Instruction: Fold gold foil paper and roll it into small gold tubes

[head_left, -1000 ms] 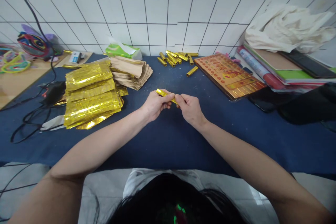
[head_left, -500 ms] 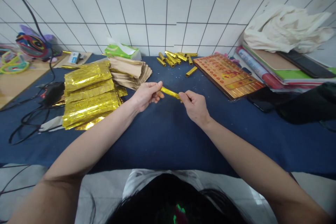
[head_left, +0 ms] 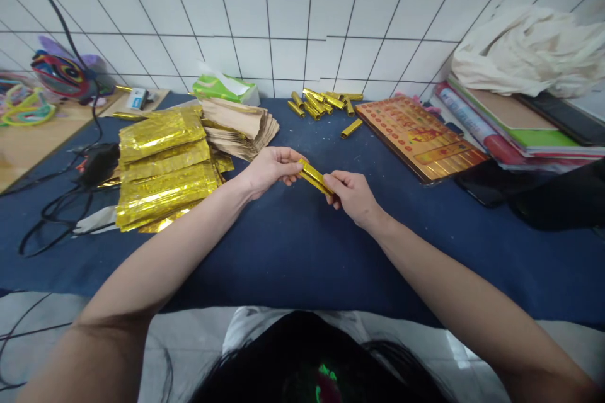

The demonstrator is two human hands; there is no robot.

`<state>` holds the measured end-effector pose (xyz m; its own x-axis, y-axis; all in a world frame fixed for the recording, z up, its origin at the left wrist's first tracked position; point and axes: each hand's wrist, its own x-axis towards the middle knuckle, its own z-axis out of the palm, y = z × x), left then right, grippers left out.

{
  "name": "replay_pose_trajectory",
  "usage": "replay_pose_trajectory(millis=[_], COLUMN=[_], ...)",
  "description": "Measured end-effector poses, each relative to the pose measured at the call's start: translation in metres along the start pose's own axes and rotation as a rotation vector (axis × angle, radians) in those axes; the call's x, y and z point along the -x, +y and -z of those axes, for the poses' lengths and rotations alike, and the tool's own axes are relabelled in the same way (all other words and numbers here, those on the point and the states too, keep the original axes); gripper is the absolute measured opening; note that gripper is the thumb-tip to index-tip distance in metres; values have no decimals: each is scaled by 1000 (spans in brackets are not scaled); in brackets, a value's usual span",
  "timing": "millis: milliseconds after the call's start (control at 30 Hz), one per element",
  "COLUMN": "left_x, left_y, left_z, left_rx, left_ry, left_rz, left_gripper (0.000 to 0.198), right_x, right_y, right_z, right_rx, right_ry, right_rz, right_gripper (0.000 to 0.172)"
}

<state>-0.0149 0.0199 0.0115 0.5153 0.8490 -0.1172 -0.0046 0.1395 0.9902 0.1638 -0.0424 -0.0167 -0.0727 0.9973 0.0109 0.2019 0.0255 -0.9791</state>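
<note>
Between my hands is a narrow strip of gold foil paper (head_left: 314, 176), folded or rolled lengthwise and slanting down to the right above the blue cloth. My left hand (head_left: 276, 171) pinches its upper left end with thumb and fingers. At the lower right end, my right hand (head_left: 348, 194) grips it, the thumb on top. Several short gold foil rolls (head_left: 326, 102) lie in a heap by the wall, and a single gold roll (head_left: 351, 129) rests nearer to me. Left of my left hand are stacked gold foil sheets (head_left: 165, 164) and a pile of brown-backed sheets (head_left: 239, 123).
On the right are a flat orange-gold printed pack (head_left: 420, 135), stacked books (head_left: 510, 119) under a white cloth bag (head_left: 529, 50), and a dark pouch (head_left: 562, 198). A green tissue pack (head_left: 225, 88) stands by the tiled wall. Black cables (head_left: 51, 217) lie at the left.
The gold strip now tilts more steeply and looks wider, with a fold edge showing. My right hand's fingers have shifted under its end. The whole view has moved slightly.
</note>
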Motion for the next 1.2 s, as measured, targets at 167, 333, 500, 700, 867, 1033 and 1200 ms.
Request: replay_pose_trajectory(millis=[167, 333, 500, 700, 867, 1033, 1200], left_x=[2, 3, 3, 8, 14, 14, 10], left_y=[0, 0, 1, 5, 4, 0, -4], left_z=[0, -3, -3, -7, -12, -14, -15], left_rx=[-85, -147, -145, -179, -161, -172, -136], left_ry=[-86, -23, 44, -27, -137, 71, 232], left_rz=[-57, -74, -60, -108, -107, -149, -190], left_gripper=[25, 10, 15, 20, 33, 28, 27], right_x=[0, 1, 1, -1, -5, -6, -6], right_y=[-5, -6, -5, -5, -3, -2, -1], right_z=[0, 1, 0, 3, 5, 6, 7], right_rx=[-279, -252, -111, -129, -216, -259, -201], right_ry=[-50, -22, 6, 91, 94, 143, 290], right_rz=[-106, -82, -25, -10, -28, 22, 149], right_gripper=[36, 40, 27, 30, 34, 33, 30])
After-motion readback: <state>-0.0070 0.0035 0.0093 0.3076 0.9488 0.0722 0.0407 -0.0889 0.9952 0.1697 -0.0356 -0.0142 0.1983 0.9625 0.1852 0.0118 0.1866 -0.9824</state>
